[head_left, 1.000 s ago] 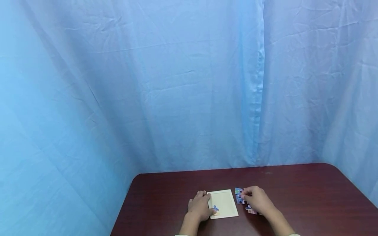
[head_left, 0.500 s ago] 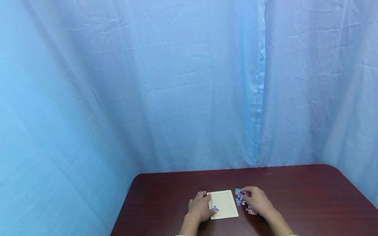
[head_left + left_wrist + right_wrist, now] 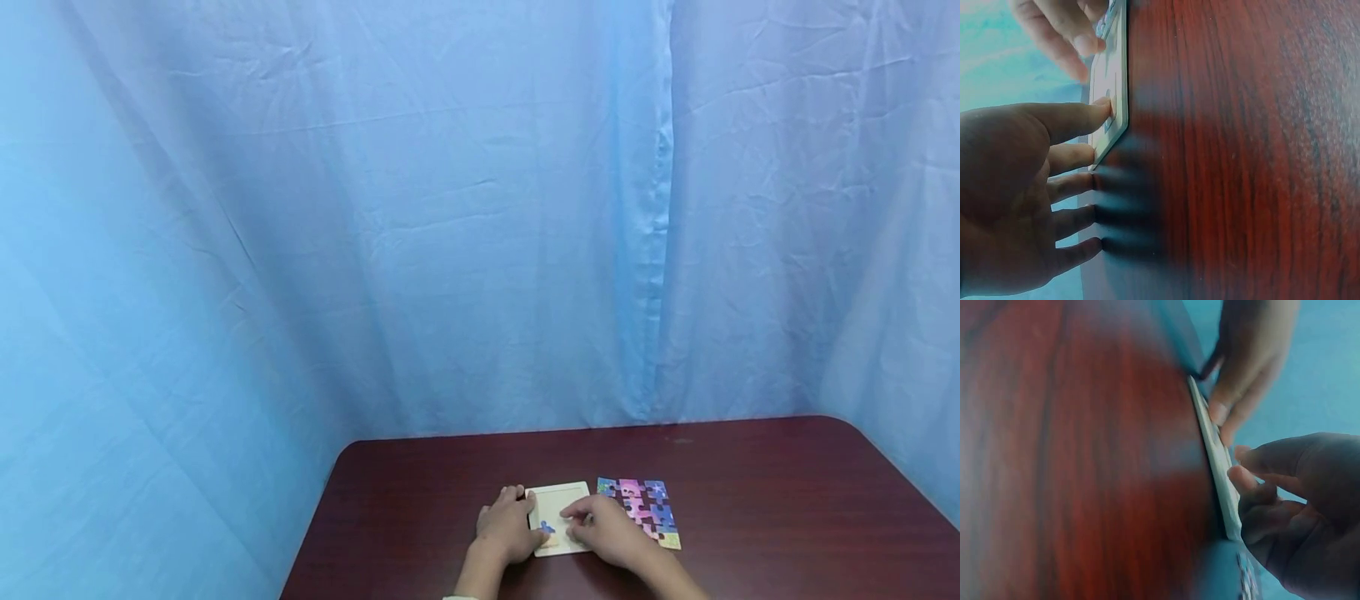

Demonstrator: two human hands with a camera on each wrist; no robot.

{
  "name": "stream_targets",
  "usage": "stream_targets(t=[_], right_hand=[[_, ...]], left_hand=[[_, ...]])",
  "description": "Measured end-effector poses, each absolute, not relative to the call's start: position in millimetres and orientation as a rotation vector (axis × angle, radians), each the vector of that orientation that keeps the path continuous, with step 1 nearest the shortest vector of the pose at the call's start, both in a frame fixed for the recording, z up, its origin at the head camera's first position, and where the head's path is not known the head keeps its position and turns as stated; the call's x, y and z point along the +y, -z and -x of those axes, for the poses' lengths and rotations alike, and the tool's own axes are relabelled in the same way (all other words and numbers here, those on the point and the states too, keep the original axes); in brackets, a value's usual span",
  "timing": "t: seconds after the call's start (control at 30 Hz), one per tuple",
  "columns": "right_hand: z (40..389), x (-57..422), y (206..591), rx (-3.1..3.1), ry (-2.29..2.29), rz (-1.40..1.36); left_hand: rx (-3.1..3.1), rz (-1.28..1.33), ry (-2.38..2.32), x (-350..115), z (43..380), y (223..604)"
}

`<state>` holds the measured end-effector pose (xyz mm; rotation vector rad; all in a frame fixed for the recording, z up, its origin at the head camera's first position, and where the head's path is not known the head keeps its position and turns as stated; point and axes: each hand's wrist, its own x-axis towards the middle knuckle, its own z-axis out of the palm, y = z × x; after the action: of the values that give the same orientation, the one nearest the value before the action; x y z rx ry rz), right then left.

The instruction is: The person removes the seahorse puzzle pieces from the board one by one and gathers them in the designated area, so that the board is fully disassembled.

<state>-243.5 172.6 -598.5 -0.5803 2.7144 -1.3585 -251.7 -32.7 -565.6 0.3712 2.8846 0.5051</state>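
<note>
A cream square puzzle tray (image 3: 570,492) lies on the table, with a blue and yellow puzzle piece (image 3: 548,528) in its near left corner. My left hand (image 3: 504,527) rests at the tray's left side, thumb over the corner piece and fingers spread along the edge and table. Over the tray's right part is my right hand (image 3: 611,532), its thumb and forefinger brought near each other and the other fingers curled. Whether a small piece sits between those fingertips is unclear. Right of the tray lie several colourful puzzle pieces (image 3: 660,517), laid close together and partly covered by my right hand.
The dark red-brown wooden table (image 3: 757,492) has rounded far corners. Light blue curtains (image 3: 465,250) hang behind it and along both sides. In the right wrist view, the tray (image 3: 1213,450) appears nearly edge-on.
My right hand has moved left from the loose puzzle pieces to over the tray, uncovering most of those pieces. My left hand has stayed at the tray's left side.
</note>
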Motion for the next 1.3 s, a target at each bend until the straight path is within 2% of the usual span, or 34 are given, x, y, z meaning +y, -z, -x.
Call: stream_targets(t=[0.43, 1.3], right_hand=[[238.1, 149.6, 600.3, 2.717, 1.232, 0.614], [235.9, 143.9, 599.3, 2.795, 1.262, 0.415]], left_hand=[[2.861, -0.375, -0.56, -35.5, 251.2, 566.3], [2.9, -0.363, -0.554, -32.4, 250.6, 565.2]])
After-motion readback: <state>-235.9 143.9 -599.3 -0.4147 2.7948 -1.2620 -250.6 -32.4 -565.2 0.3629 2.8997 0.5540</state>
